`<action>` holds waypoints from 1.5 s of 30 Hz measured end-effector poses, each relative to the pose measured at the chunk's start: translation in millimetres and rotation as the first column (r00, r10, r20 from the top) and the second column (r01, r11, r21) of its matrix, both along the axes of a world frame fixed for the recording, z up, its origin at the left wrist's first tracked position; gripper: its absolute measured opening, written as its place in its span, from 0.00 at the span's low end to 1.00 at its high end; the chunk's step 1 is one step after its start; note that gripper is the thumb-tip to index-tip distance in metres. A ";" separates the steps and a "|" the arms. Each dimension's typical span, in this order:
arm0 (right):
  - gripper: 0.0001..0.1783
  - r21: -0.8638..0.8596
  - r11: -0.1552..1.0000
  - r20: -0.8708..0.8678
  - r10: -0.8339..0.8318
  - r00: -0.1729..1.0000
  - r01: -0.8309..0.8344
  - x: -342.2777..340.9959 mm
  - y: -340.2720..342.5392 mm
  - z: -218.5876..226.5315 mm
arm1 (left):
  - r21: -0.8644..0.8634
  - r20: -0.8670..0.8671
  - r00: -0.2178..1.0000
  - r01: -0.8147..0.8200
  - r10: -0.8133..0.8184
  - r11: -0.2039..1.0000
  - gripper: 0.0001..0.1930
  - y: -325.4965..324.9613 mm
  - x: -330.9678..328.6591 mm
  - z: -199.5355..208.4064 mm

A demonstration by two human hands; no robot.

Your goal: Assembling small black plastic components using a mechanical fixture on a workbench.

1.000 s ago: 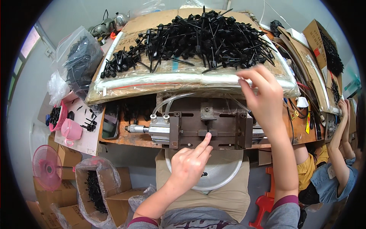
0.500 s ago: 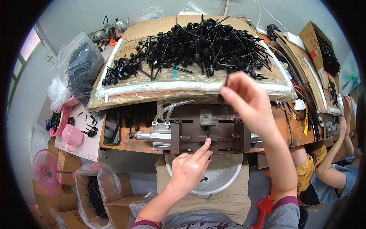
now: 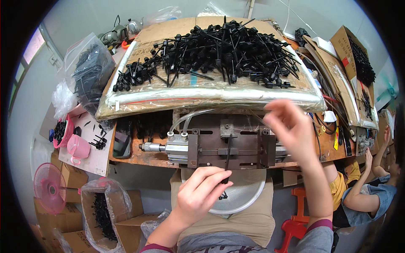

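My left hand (image 3: 201,192) is closed, its thumb and fingers pinching a thin black plastic stem part (image 3: 228,158). The stem points up and away from me, across the front of a dark metal fixture (image 3: 206,158) with a silver cylinder (image 3: 177,152) at its left. Right of the fixture's middle, my right hand (image 3: 291,128) hovers in front of the padded tray edge. Motion smears its fingers, so what they hold, if anything, cannot be made out. Beyond both hands, a heap of similar black stem parts (image 3: 223,52) lies on a cardboard-lined tray (image 3: 168,95).
A translucent basin (image 3: 242,202) rests on my lap below the fixture. At left are a pink cup (image 3: 79,147), a pink fan (image 3: 51,188) and a bag-lined carton (image 3: 103,181). A co-worker (image 3: 363,194) sits at right, near a red stool (image 3: 291,232).
My left hand has drawn back from the fixture's middle and now pinches a black stem part. My right hand has moved right and down, away from the tray edge.
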State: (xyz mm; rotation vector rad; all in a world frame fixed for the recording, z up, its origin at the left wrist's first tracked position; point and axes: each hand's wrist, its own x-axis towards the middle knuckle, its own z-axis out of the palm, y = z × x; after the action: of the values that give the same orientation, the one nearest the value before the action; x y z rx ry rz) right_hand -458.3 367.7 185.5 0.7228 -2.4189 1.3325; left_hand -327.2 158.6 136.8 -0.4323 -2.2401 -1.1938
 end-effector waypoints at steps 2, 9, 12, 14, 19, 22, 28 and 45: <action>0.09 0.186 0.953 -0.355 -0.164 0.921 0.241 -27.9 17.3 15.7 | 0.002 0.053 0.998 0.021 -0.022 1.000 0.17 0.1 1.8 -6.2; 0.14 0.632 0.646 -0.635 0.115 0.764 0.428 -87.0 36.9 33.7 | -0.339 0.019 0.999 -0.023 0.032 0.940 0.12 10.3 -9.6 -35.0; 0.13 0.704 0.609 -0.565 0.167 0.808 0.366 -100.4 31.0 34.4 | -0.398 0.007 0.999 -0.036 0.042 0.917 0.12 16.1 -11.5 -39.8; 0.13 0.712 0.624 -0.525 0.170 0.834 0.321 -102.3 26.2 37.2 | -0.437 0.013 0.998 -0.053 0.066 0.898 0.12 18.3 -13.3 -39.3; 0.15 0.710 0.669 -0.405 0.130 0.905 0.222 -95.1 13.1 43.5 | -0.447 0.035 0.996 -0.058 0.082 0.893 0.12 16.4 -19.2 -38.3; 0.15 0.713 0.670 -0.418 0.167 0.893 0.208 -99.7 12.5 39.8 | -0.447 0.035 0.996 -0.054 0.078 0.893 0.13 18.1 -20.0 -39.4; 0.14 0.777 0.594 -0.350 0.135 0.927 0.207 -108.5 14.8 39.0 | -0.450 0.039 0.996 -0.056 0.082 0.891 0.13 18.6 -19.9 -37.4; 0.14 -0.080 0.996 0.296 -0.002 0.955 0.027 -94.0 46.1 69.3 | -0.415 0.028 0.999 -0.028 0.043 0.909 0.12 14.5 -19.6 -37.9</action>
State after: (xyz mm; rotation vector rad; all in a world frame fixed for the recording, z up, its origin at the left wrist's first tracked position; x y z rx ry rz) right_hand -552.3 413.8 254.9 0.5128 -2.5670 1.6276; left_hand -346.8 173.1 98.8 -0.5319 -2.5242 -0.7027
